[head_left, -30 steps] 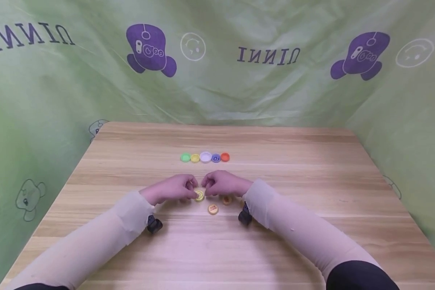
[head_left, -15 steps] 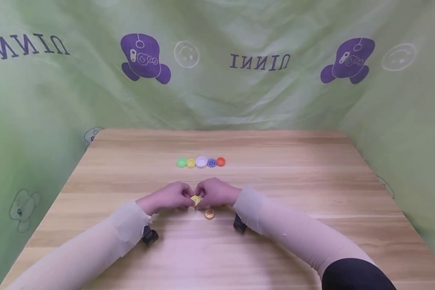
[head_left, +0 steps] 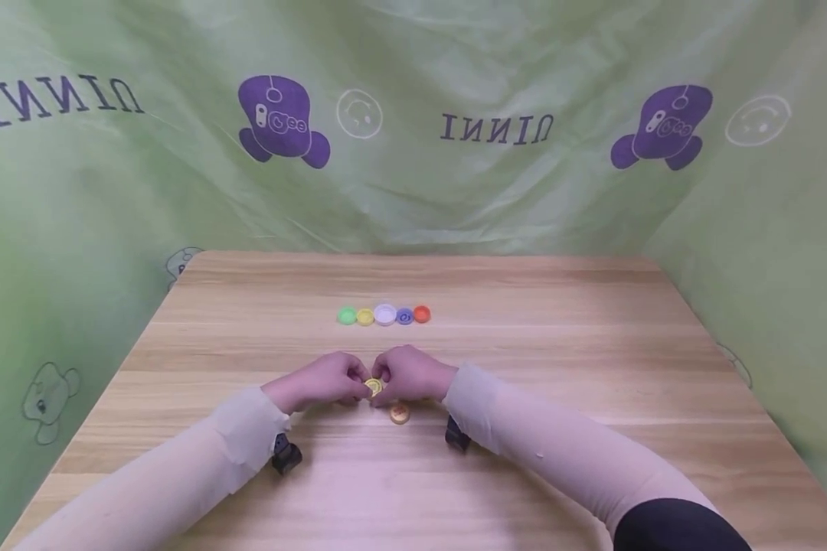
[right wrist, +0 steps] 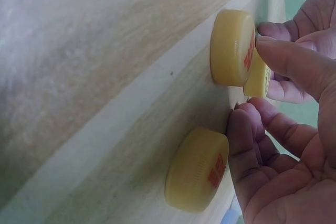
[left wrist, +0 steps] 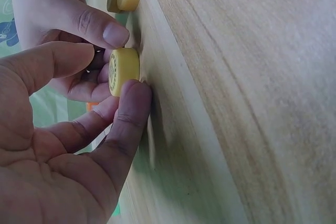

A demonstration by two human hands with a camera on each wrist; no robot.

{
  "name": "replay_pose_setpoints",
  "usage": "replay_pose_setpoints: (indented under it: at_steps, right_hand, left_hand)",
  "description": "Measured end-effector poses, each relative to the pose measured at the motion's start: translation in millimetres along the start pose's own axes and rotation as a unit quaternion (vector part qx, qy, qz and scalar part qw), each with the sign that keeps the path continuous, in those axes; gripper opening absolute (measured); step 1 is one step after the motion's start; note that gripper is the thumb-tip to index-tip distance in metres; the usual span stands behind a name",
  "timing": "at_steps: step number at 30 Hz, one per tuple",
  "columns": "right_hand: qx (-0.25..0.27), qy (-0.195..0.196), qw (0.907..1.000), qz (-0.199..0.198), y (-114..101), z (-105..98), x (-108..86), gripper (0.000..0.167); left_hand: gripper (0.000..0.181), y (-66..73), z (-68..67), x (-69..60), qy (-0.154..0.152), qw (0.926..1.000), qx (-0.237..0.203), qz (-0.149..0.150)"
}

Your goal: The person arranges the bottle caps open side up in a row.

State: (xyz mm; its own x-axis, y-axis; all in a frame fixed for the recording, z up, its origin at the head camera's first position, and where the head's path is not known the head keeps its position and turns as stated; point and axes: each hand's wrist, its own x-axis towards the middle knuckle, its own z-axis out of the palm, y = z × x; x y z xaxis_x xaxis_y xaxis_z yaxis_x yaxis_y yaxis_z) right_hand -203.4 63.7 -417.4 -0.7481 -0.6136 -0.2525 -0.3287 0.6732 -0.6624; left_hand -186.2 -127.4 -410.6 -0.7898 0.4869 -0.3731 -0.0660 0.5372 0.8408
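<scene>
Between my two hands is a yellow bottle cap (head_left: 374,388), at the middle of the table. My left hand (head_left: 327,379) pinches it from the left, its thumb against the rim in the left wrist view. My right hand (head_left: 413,375) pinches the same cap (left wrist: 125,72) from the other side. Just in front of the right hand lies an orange-yellow cap (head_left: 400,414) with red print. Another cap with red print (right wrist: 197,169) shows beside the right fingers in the right wrist view; in the head view that hand hides it.
Farther back on the wooden table (head_left: 558,337) stands a row of touching caps: green (head_left: 347,315), yellow (head_left: 365,317), a larger white one (head_left: 384,314), blue (head_left: 404,316) and red (head_left: 422,314). A green printed curtain (head_left: 413,199) hangs behind the table and along its sides.
Both hands have closed in on the yellow cap from its two sides. The right hand now covers the second red-printed cap. The head view has tilted slightly; the row stays put.
</scene>
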Motion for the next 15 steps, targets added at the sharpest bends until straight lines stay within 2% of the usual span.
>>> replay_pose_setpoints:
  at_steps: [8, 11, 15]
  right_hand:
    - [-0.002, 0.005, 1.0000, -0.003, 6.6, 6.0, 2.0, 0.017]
    - [-0.009, 0.009, 0.9999, -0.008, 4.9, 5.2, 1.1, 0.015]
    - [0.002, 0.007, 1.0000, 0.003, 1.6, 1.3, -0.1, 0.014]
  left_hand:
    - [0.012, -0.9, 2.7, -0.4, 0.005, 0.9998, -0.013, -0.011]
    - [0.015, -3.6, 1.7, 0.6, 0.010, 0.9996, -0.020, -0.015]
    - [0.022, -8.4, -3.4, 4.2, 0.004, 0.9987, -0.049, -0.013]
